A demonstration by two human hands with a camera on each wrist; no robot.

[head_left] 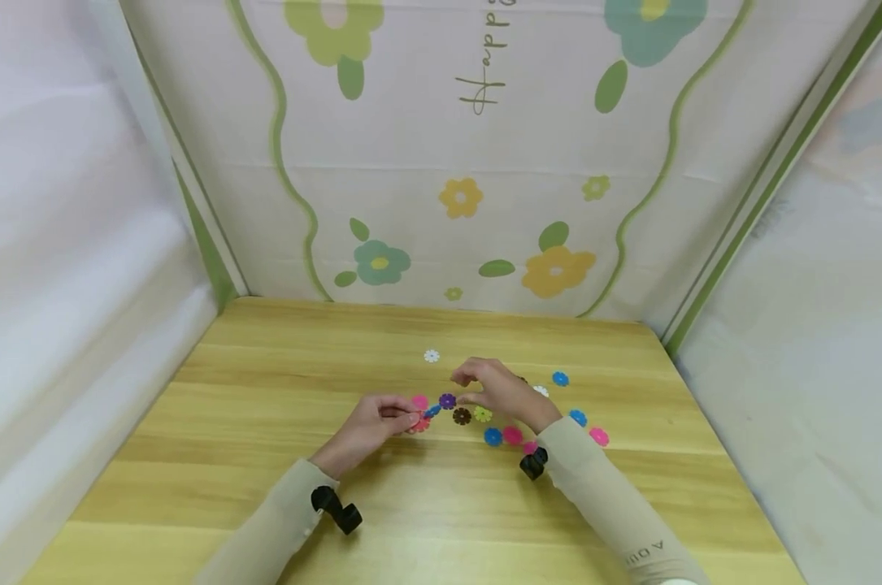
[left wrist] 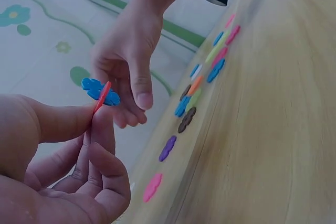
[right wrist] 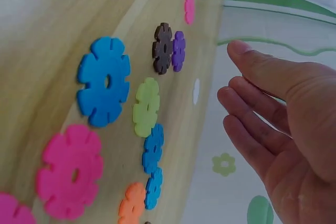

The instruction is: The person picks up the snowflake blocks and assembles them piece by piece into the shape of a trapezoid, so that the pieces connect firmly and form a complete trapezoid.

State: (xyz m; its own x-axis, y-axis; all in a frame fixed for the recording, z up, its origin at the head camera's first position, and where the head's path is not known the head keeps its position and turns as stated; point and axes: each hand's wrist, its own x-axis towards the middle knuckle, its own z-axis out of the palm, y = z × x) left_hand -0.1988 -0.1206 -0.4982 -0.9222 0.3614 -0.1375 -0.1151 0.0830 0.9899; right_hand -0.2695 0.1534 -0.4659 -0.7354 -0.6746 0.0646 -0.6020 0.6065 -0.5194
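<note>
My left hand point(head_left: 371, 429) pinches a red flower-shaped disc point(left wrist: 103, 97) between thumb and fingers, above the table. A blue flower-shaped disc point(left wrist: 92, 86) is slotted crosswise into that red one. To the right, my right hand point(head_left: 497, 392) is raised over the table, its thumb apart from its loosely bent fingers, with nothing between them. Below and between the hands lie a purple disc point(head_left: 447, 401), a brown disc point(head_left: 462, 416) and a pink disc point(left wrist: 153, 187). A yellow-green disc point(right wrist: 146, 107) lies flat just past the brown one.
Several more discs are spread around and under my right arm, among them a blue disc point(head_left: 493, 437), a pink disc point(head_left: 512, 435) and an orange disc point(right wrist: 132, 204). Farther back sits a white disc point(head_left: 431, 356). A flower-print curtain point(head_left: 404, 211) stands behind the wooden table point(head_left: 265, 390).
</note>
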